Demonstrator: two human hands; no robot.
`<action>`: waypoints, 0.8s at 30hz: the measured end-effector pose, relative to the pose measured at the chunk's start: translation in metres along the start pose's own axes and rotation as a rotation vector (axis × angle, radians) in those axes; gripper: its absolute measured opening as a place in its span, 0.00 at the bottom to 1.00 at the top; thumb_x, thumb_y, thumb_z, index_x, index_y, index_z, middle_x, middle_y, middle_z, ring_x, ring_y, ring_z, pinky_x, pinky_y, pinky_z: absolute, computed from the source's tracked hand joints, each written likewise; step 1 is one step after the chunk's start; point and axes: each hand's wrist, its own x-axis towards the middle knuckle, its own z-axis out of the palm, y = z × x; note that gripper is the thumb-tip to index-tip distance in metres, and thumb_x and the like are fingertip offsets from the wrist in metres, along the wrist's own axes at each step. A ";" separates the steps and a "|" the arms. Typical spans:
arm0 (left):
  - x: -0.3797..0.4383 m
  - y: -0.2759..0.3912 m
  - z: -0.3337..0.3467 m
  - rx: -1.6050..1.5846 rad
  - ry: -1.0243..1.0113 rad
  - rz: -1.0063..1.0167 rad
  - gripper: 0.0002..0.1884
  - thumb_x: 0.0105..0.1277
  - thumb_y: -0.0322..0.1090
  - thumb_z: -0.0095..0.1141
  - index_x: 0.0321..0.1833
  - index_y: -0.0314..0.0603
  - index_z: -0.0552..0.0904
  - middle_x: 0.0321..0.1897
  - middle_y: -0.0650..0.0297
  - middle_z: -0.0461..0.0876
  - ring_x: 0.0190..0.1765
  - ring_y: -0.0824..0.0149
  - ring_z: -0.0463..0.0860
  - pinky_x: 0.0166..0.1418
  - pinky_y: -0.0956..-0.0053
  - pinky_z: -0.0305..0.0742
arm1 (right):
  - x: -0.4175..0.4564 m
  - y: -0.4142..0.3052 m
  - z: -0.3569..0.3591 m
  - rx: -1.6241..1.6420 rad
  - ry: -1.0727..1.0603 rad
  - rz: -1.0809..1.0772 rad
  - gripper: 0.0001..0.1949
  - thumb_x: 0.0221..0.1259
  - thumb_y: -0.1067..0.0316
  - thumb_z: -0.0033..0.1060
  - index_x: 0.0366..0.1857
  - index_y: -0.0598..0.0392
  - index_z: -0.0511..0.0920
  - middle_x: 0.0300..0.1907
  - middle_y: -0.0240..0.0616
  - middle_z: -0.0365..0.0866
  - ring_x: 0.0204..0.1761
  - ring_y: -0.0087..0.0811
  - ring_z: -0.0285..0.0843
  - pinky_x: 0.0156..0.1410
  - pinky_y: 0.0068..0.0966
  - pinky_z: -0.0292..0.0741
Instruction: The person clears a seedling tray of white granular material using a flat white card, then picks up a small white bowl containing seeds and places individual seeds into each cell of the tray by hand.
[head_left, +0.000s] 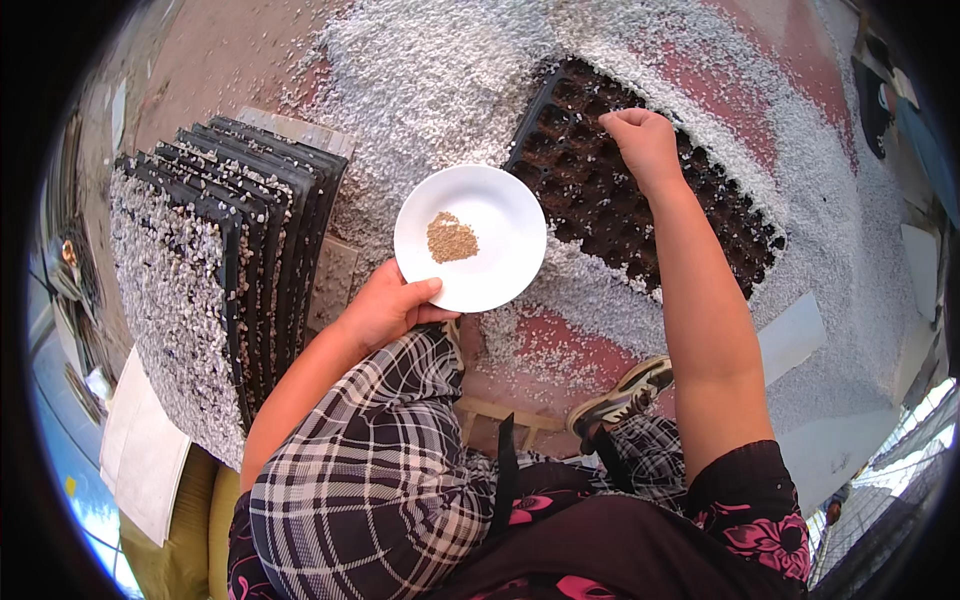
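Observation:
My left hand (390, 305) grips the lower rim of a small white plate (510, 225), thumb on top. A little heap of tan, seed-like grains (451, 238) lies left of the plate's middle. Over the far part of a black plastic seedling tray (534, 112), my right hand (641, 142) is held with thumb and fingertips pinched together. Whether anything small sits between those fingertips is too fine to see. Dark brown growing medium (592, 191) fills the tray's cells, with dents in many of them and white granules scattered over it. My right forearm hides part of the tray.
Several black seedling trays (176, 277) stand on edge in a row at the left, coated with white granules. A broad spread of white granules (427, 82), perlite-like, surrounds the flat tray. My shoe (626, 394) is just below it. Another person's leg (919, 139) shows far right.

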 end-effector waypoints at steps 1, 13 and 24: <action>0.000 0.001 0.001 0.006 0.001 -0.006 0.26 0.67 0.29 0.54 0.65 0.34 0.61 0.58 0.53 0.72 0.57 0.58 0.78 0.55 0.63 0.83 | 0.004 0.000 -0.001 -0.009 0.009 0.010 0.11 0.50 0.62 0.65 0.29 0.60 0.84 0.24 0.33 0.82 0.25 0.23 0.76 0.34 0.24 0.73; 0.000 0.004 0.004 0.012 -0.018 -0.040 0.26 0.67 0.29 0.54 0.65 0.36 0.61 0.59 0.53 0.72 0.57 0.58 0.78 0.55 0.65 0.83 | 0.020 -0.002 -0.007 0.077 -0.010 0.155 0.11 0.54 0.62 0.67 0.37 0.58 0.84 0.23 0.25 0.73 0.21 0.17 0.62 0.23 0.20 0.58; 0.000 0.009 0.011 0.019 -0.047 -0.032 0.25 0.67 0.29 0.53 0.66 0.35 0.61 0.57 0.53 0.74 0.56 0.60 0.79 0.55 0.67 0.82 | 0.001 -0.007 -0.016 0.180 -0.023 0.087 0.13 0.58 0.55 0.65 0.26 0.53 0.80 0.18 0.21 0.68 0.18 0.14 0.58 0.22 0.18 0.56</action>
